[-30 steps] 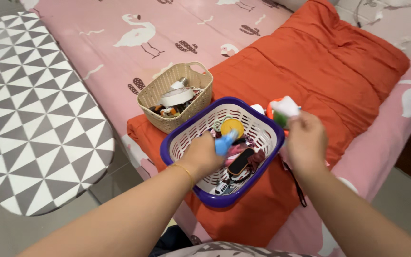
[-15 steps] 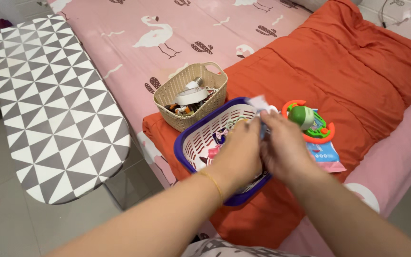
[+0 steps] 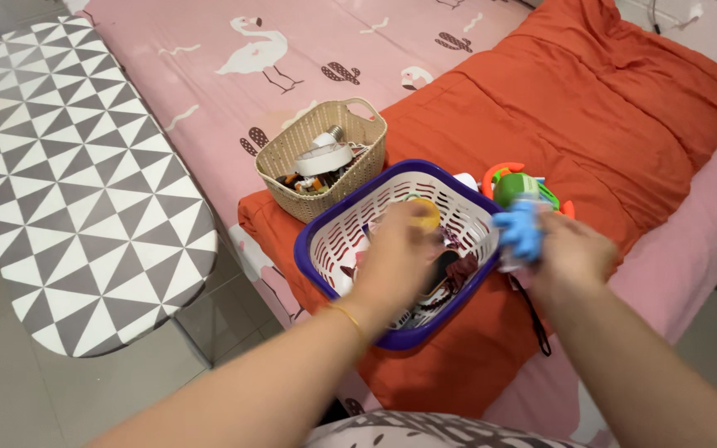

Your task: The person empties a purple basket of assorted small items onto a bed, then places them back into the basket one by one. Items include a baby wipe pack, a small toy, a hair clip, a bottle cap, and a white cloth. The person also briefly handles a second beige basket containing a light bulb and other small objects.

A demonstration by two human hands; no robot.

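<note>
A small blue toy (image 3: 519,229), seemingly light and soft, is pinched in the right hand (image 3: 570,257); the left hand (image 3: 398,261) is curled inside the purple basket (image 3: 322,236).

Sheet (image 3: 209,50), upper left and top: pink, printed with white flamingos and dark cacti.
Blanket (image 3: 591,116), upper right: plain orange-red.
Ironing board (image 3: 68,182), left: grey and white triangles.
Woven basket (image 3: 288,162), upper centre: beige.
Plastic basket (image 3: 334,241), centre: white lattice walls, purple rim.
Disc (image 3: 427,214) inside it: yellow.
Blurred item (image 3: 520,230) at right hand (image 3: 570,257): light blue.
Toy (image 3: 518,184) right of centre: green with orange ring.
Bracelet (image 3: 348,319) on left wrist: gold.
Floor (image 3: 10,390), lower left: grey tiles.
</note>
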